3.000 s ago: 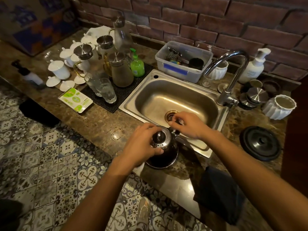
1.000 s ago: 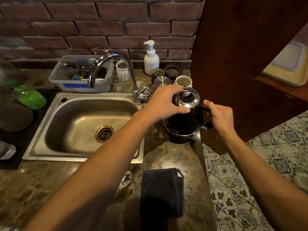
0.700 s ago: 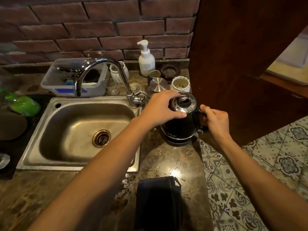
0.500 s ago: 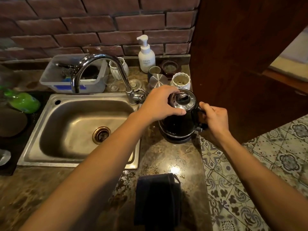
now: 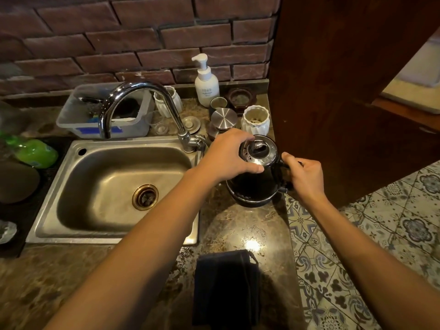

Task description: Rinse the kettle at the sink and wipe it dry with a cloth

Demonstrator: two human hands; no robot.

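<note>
1. The tabletop (image 5: 238, 225) is only a thin strip to the right of the sink (image 5: 100, 186). Its right edge drops down to a floor (image 5: 381, 234) with patterned tiles.
2. A tall dark wood panel (image 5: 345, 91) stands just beside the kettle (image 5: 254, 184) on its right. There is very little room on that side.
3. The back edge runs along a brick wall (image 5: 119, 44) and is crowded. A white soap bottle (image 5: 206, 84), a white ribbed cup (image 5: 256, 119), a round steel lid (image 5: 223, 117) and a clear plastic box (image 5: 133, 129) stand there.
4. There is a bare patch of tabletop between the kettle and the cloth (image 5: 226, 289).
5. The tabletop is brown stone and shiny, with a bright spot of light on it. The sink is steel with a round drain in the middle. A curved tap (image 5: 142, 91) bends over the back of the sink.
6. The kettle is black with a shiny lid. It stands upright on a round black base (image 5: 252, 202) near the right edge of the tabletop, just beside the sink's back right corner.
7. The left hand (image 5: 228, 153) lies over the top of the kettle, with its fingers and thumb curled round the lid.
8. The right hand (image 5: 304, 175) is wrapped round the handle on the kettle's right side.
9. The cloth is dark and folded. It lies at the front edge, between the two arms and well apart from both hands.
</note>
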